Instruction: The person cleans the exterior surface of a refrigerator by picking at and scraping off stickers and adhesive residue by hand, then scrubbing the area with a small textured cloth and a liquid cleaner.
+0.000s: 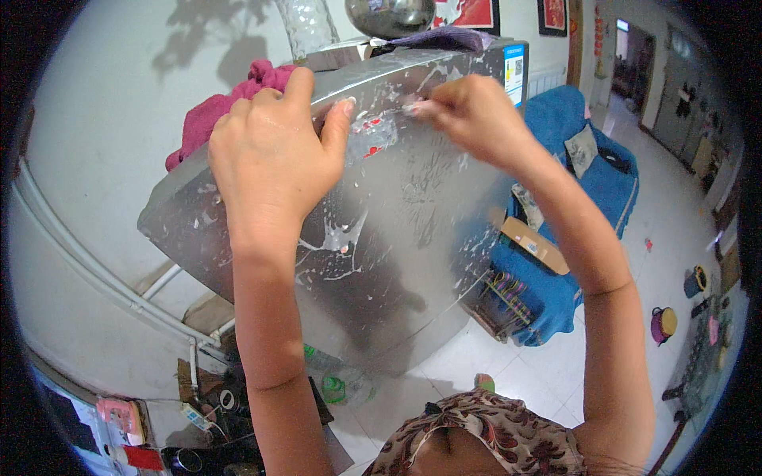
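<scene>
Before me stands a tall grey refrigerator [381,238] with a glossy door, smeared with white foam and residue. My left hand [277,143] rests over the door's top edge, fingers spread, its thumb on the front beside a torn sticker remnant [375,134] with red patches. My right hand [470,113] is at the upper part of the door, right of the remnant, fingers bent together and slightly blurred; a small whitish bit shows at the fingertips, and whether it is foam or a held piece I cannot tell. A crumpled magenta cloth [217,113] lies on top, behind my left hand.
On the refrigerator's top are a glass vase [306,27], a dark shiny round object [390,15] and a purple cloth [446,38]. A blue-covered sofa [601,184] with a cardboard box [534,245] stands right. White pipes [89,256] run along the left wall; plastic bottles [334,388] lie below.
</scene>
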{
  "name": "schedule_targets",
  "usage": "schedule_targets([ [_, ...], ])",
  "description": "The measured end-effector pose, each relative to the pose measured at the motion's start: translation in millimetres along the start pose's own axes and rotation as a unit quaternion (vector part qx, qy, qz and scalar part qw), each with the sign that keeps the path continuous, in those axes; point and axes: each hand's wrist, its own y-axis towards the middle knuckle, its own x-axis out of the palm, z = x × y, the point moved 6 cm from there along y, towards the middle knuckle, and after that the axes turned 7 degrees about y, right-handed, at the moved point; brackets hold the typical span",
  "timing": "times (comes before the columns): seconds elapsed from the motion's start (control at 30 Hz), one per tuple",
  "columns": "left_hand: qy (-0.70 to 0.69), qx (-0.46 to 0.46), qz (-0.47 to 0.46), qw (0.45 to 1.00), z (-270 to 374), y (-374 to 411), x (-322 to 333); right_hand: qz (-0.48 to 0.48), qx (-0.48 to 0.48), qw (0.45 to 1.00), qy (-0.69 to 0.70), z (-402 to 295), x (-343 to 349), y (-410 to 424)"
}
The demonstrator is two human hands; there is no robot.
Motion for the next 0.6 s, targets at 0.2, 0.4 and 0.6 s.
schedule_targets([
  [0.2, -0.018, 0.014, -0.015, 1.0, 3.4, -0.9, 2.7, 0.0, -0.027, 0.999, 0.021, -11.8, 6.4, -3.9],
  [0.4, 0.005, 0.005, -0.034, 0.999, 1.4, 0.5, 2.8, 0.002, -0.058, 0.997, 0.048, -33.1, 16.7, 4.2],
  [0.6, -0.051, 0.01, -0.077, 0.996, -4.9, -3.1, -4.2, 0.068, -0.073, 0.986, 0.136, -21.7, 17.0, -12.5],
])
